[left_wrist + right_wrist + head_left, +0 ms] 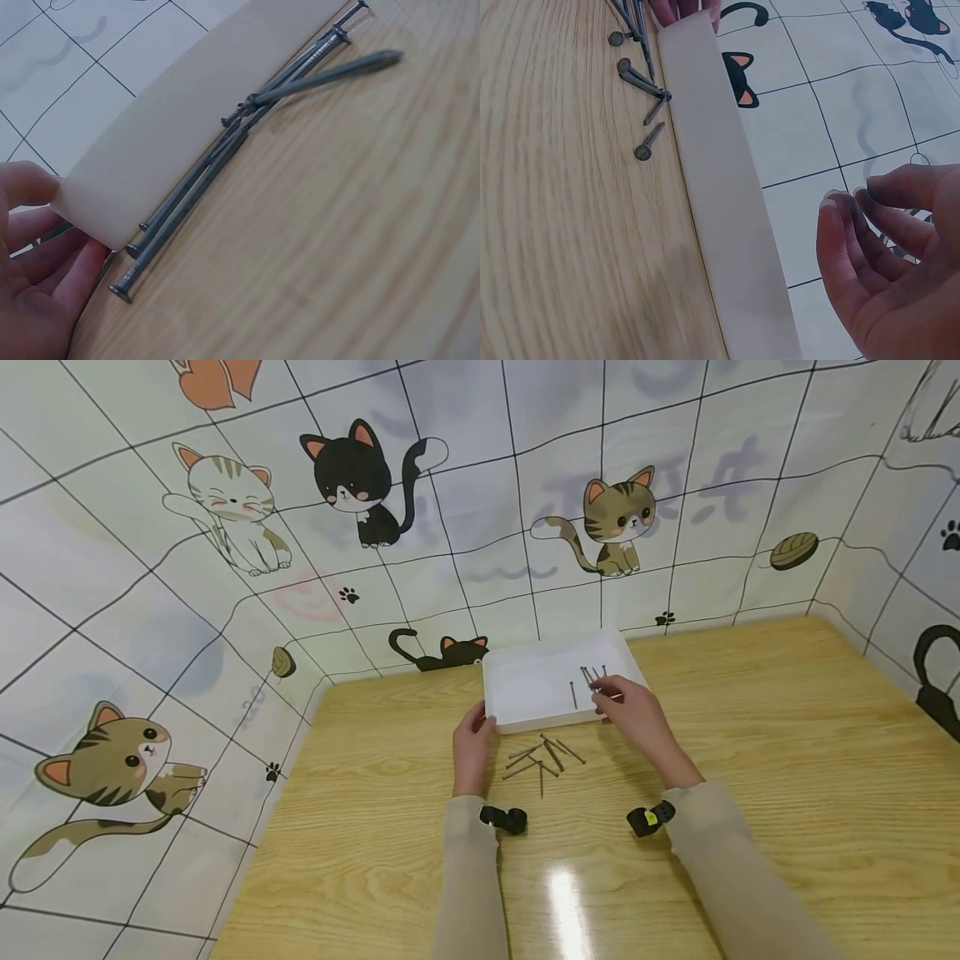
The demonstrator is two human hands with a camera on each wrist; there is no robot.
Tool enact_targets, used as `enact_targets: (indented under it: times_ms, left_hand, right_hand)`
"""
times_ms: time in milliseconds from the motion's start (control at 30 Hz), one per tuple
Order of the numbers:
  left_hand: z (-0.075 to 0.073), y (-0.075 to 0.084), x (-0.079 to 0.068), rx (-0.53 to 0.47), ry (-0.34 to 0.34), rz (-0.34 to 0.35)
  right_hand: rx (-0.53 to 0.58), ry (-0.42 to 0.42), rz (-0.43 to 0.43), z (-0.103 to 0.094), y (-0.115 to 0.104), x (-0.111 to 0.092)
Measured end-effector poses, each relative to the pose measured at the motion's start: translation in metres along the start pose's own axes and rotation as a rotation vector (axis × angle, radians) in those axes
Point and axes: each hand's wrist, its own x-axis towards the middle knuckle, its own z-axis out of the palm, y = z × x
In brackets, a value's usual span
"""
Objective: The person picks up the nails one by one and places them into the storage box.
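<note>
Head view puts a loose pile of nails (552,755) on the wood-grain counter (360,827), just in front of the near wall of a white tray (532,685). Their long axes fan out in several directions. One nail at the pile's near edge runs almost straight toward the person; the left wrist view shows its point aimed away from the tray. Three others there lie roughly along the tray's wall, heads toward the left hand (472,747). From the right wrist, several more heads face the right hand (633,710).

More nails lie in the tray's right half: one has its long axis running near to far, and some beside it slant, far ends leaning left. The left hand's grip is closed on the tray's near left corner. The right hand is over the tray's right part, next to those nails, its fingers curled and thumb and fingertips nearly meeting; whether its grip pinches a nail, I cannot tell. The tray's own long axis runs left to right, its back near the cat-printed wall (480,578).
</note>
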Motion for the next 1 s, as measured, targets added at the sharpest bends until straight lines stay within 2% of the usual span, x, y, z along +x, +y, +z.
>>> enact_targets:
  times_ms: [200,500,667,867,1000]
  left_hand:
    - [0.0,-0.001,0.0,0.006,0.005,-0.008]
    - [0.0,-0.002,0.0,-0.009,-0.013,0.002]
    - [0.001,0.0,-0.001,-0.008,-0.013,0.01]
    - [0.001,0.001,-0.002,-0.009,-0.01,0.009]
    - [0.001,0.001,-0.003,-0.002,-0.009,0.012]
  right_hand:
    - [0.022,0.009,0.005,0.003,0.002,-0.003]
    - [0.005,-0.052,0.031,0.009,0.003,-0.005]
    - [-0.072,-0.123,0.009,0.014,0.005,-0.005]
    - [-0.239,-0.193,-0.047,0.023,0.005,-0.007]
    - [-0.293,-0.242,-0.052,0.03,0.005,-0.008]
